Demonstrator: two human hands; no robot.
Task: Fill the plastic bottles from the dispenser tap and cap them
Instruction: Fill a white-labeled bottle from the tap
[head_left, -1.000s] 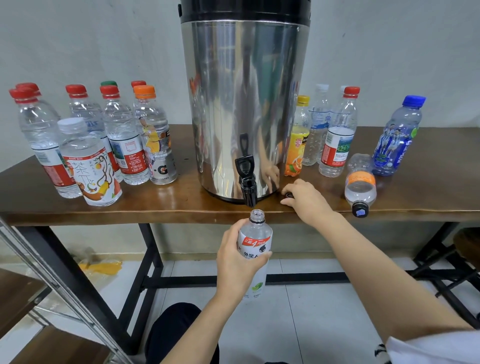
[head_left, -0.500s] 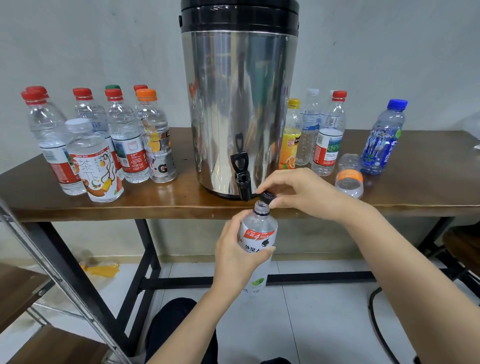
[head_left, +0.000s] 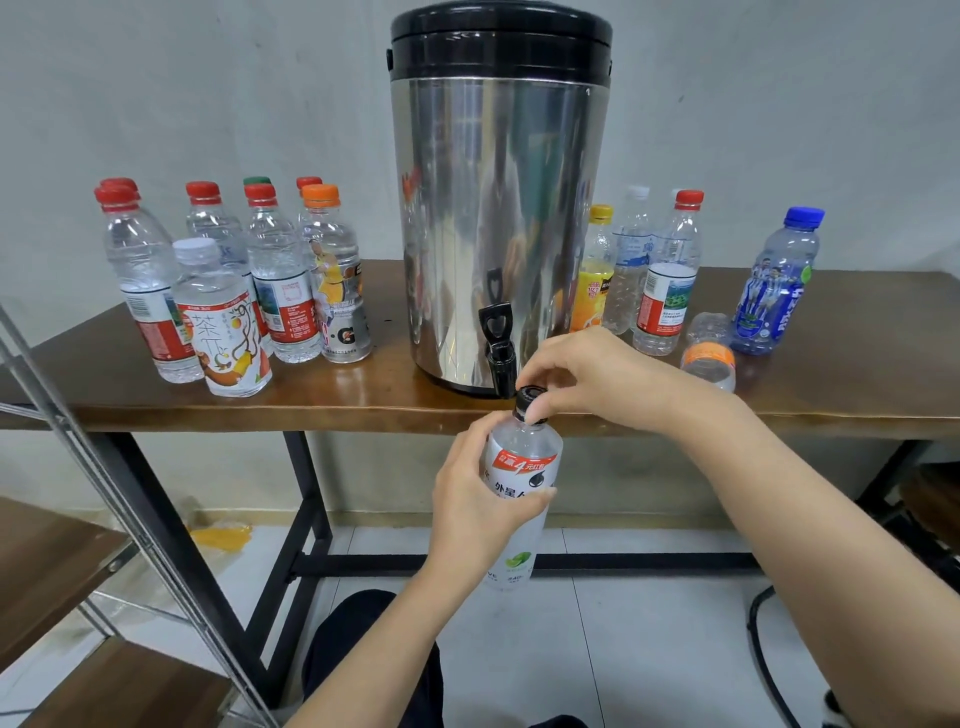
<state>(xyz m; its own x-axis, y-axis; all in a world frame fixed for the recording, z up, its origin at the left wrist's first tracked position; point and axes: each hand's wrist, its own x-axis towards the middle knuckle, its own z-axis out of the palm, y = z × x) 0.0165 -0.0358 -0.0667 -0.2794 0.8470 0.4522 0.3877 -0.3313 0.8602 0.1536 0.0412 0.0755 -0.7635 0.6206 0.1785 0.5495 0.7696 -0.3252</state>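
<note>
**Plastic bottle (head_left: 522, 467) takes its cap just below the tap**

The bottle hangs just below and in front of the dispenser tap (head_left: 498, 353). The left hand (head_left: 478, 499) is wrapped round its labelled middle. The right hand (head_left: 587, 379) pinches the black cap (head_left: 530, 405) on the neck. Filled, the bottle is probably weighty, and its thin walls would likely yield and spill water if squeezed, so the labelled waist is the place to hold it, firmly but lightly. Half a second ago the cap was held just above the open neck; now it sits on it.
</note>
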